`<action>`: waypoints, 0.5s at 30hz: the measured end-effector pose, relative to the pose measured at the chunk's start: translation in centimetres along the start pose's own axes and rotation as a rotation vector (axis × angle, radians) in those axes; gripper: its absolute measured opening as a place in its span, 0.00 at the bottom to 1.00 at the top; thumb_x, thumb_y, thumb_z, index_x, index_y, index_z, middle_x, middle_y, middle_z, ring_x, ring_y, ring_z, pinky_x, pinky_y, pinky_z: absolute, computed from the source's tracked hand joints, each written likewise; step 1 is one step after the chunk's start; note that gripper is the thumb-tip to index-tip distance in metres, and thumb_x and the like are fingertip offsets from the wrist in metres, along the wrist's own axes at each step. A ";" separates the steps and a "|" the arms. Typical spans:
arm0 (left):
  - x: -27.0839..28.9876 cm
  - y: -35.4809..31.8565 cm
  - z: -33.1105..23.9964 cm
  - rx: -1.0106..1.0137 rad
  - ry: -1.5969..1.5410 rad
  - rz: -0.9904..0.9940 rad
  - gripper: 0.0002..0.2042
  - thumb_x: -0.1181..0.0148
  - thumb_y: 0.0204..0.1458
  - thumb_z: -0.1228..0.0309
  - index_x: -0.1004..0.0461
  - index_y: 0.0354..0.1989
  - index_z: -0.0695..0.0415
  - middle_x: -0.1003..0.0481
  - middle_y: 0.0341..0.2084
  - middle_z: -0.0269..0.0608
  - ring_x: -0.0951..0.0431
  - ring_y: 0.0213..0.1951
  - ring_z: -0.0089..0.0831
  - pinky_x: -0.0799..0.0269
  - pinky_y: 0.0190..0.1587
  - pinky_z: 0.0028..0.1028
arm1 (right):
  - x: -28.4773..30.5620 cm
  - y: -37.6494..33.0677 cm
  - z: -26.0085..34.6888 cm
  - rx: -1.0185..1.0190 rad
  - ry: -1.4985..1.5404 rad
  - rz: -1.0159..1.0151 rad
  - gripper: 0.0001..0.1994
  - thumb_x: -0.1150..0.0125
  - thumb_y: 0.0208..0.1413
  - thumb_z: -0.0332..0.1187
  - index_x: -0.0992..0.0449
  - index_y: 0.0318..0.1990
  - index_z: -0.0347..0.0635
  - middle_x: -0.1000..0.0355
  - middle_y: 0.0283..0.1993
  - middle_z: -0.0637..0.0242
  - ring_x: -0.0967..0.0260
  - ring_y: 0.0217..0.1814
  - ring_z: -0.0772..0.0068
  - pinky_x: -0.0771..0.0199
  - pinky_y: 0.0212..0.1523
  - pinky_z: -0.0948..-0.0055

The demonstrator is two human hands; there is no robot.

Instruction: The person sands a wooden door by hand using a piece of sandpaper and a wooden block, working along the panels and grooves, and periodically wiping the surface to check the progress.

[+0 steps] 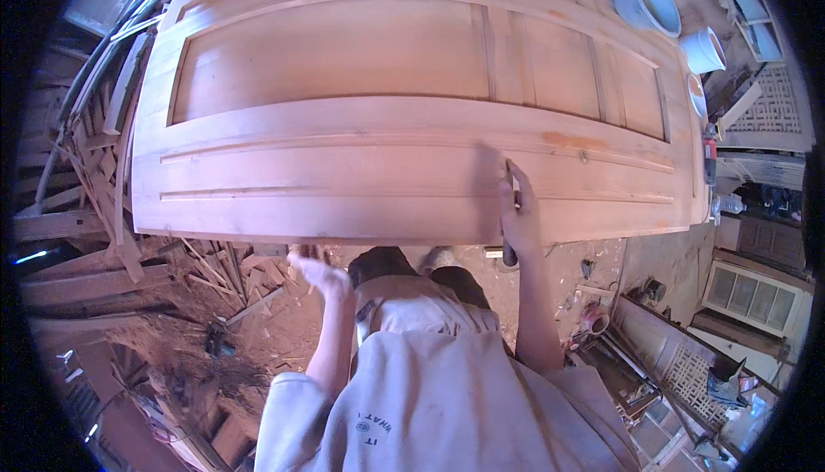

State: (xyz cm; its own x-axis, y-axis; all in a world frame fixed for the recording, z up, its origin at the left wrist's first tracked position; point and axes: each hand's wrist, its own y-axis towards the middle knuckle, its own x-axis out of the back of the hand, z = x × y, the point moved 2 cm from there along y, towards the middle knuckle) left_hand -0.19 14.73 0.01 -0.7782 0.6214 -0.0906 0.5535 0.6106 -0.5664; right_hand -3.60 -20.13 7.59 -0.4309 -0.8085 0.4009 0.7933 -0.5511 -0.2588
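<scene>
A: Littered floor, eight o'clock; panelled door, twelve. Containers?
B: White buckets, two, contents unclear; scrap wood, nine.
A: Grip?
B: Right hand wrapped round dark-handled tool, three; left hand loosely spread.

The single fisheye view is worn on the person's head, the left of a side-by-side pair, and looks steeply down and somewhat forward, with the grey sweatshirt rising close from the lower edge. It sits near enough that the panelled wooden piece spans most of the upper half, with the left hand and right hand close to the middle and the floor farther below. Straight edges bow toward a dark round rim, and the view runs from scrap wood at left to pale buckets at right.
</scene>
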 end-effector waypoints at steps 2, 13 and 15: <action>1.8 2.3 -2.1 0.019 -0.046 -0.207 0.36 0.67 0.67 0.40 0.39 0.67 0.61 0.35 0.65 0.44 0.36 0.65 0.35 0.46 0.69 0.37 | -2.5 2.1 -0.9 0.427 -0.276 -0.145 0.23 0.45 0.67 0.38 0.33 0.67 0.48 0.25 0.28 0.53 0.25 0.26 0.55 0.26 0.28 0.56; 2.4 17.9 -6.8 0.010 -0.059 -0.165 0.43 0.74 0.65 0.36 0.55 0.75 0.62 0.51 0.74 0.54 0.47 0.73 0.49 0.50 0.74 0.47 | -8.8 5.2 3.2 0.139 -0.562 -0.135 0.22 0.47 0.67 0.35 0.32 0.66 0.44 0.25 0.33 0.38 0.24 0.34 0.38 0.25 0.36 0.48; 1.0 16.6 -6.7 0.007 -0.047 -0.183 0.43 0.76 0.65 0.36 0.55 0.75 0.62 0.52 0.74 0.55 0.46 0.72 0.51 0.47 0.73 0.49 | -8.6 5.1 2.5 0.136 -0.583 -0.125 0.22 0.47 0.67 0.36 0.32 0.67 0.46 0.26 0.31 0.38 0.25 0.32 0.37 0.26 0.35 0.46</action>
State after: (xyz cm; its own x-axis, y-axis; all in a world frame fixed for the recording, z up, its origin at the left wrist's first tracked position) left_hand 10.19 28.82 -4.03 -0.8785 0.4771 -0.0235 0.3998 0.7075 -0.5828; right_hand 5.24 -15.44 5.01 -0.2482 -0.4723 0.8458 0.8165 -0.5718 -0.0798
